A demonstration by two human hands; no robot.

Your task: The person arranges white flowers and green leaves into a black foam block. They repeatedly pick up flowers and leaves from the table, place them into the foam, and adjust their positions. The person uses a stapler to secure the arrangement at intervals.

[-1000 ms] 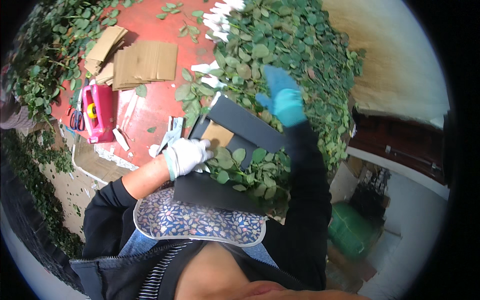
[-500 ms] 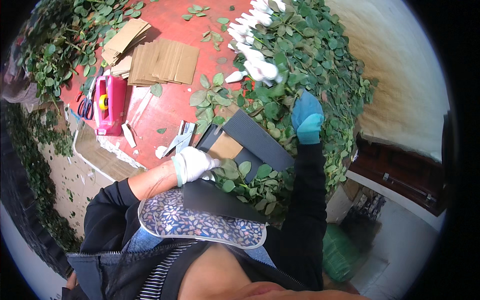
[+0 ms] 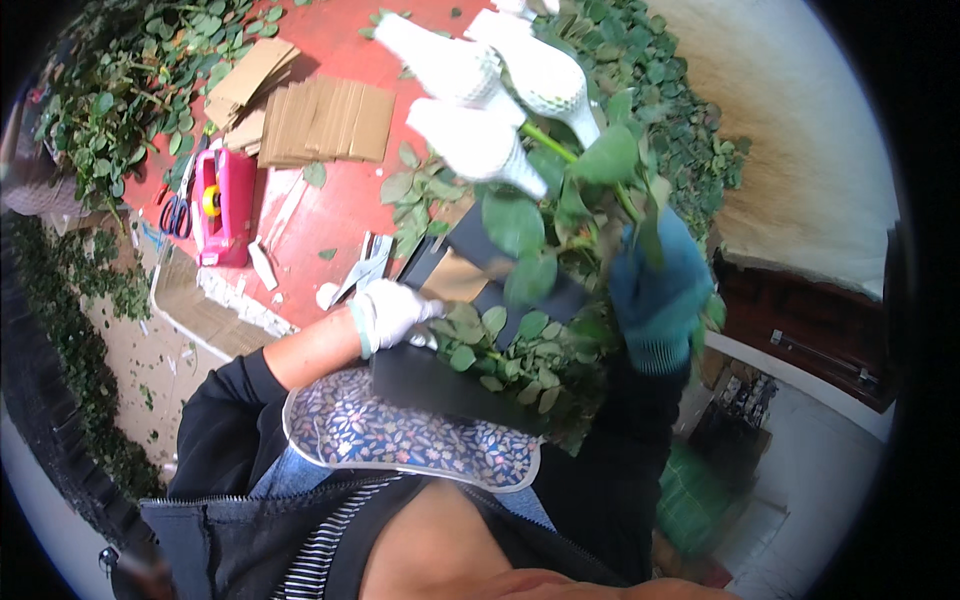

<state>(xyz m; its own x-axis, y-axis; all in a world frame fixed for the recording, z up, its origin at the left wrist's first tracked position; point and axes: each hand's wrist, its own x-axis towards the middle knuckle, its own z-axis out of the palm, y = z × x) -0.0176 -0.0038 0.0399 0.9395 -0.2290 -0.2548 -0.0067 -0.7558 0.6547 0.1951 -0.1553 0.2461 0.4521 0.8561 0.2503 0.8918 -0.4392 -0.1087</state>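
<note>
My left hand (image 3: pixel 393 316), in a white glove, is closed on the near flap of a dark folder-like board (image 3: pixel 445 385), beside a sprig of rose leaves (image 3: pixel 518 365) lying inside it over a brown card (image 3: pixel 448 277). My right hand (image 3: pixel 655 285), in a blue glove, grips leafy stems topped with three large white-sleeved rose heads (image 3: pixel 470 150), held up over the board and partly hiding it. A pair of metal tools, blurred, (image 3: pixel 368 268) lies just beyond my left hand.
The red table (image 3: pixel 300 235) holds cardboard pieces (image 3: pixel 322 122), a pink tape dispenser (image 3: pixel 226 210), scissors (image 3: pixel 176 208) and piled leafy stems (image 3: pixel 105 120). Leaves (image 3: pixel 685 140) heap along the right. A green sack (image 3: pixel 690 500) is on the floor at lower right.
My right hand reached into the leafy pile, took hold of white-sleeved roses and has brought them down and nearer, over the board. My left hand stays at the board.
</note>
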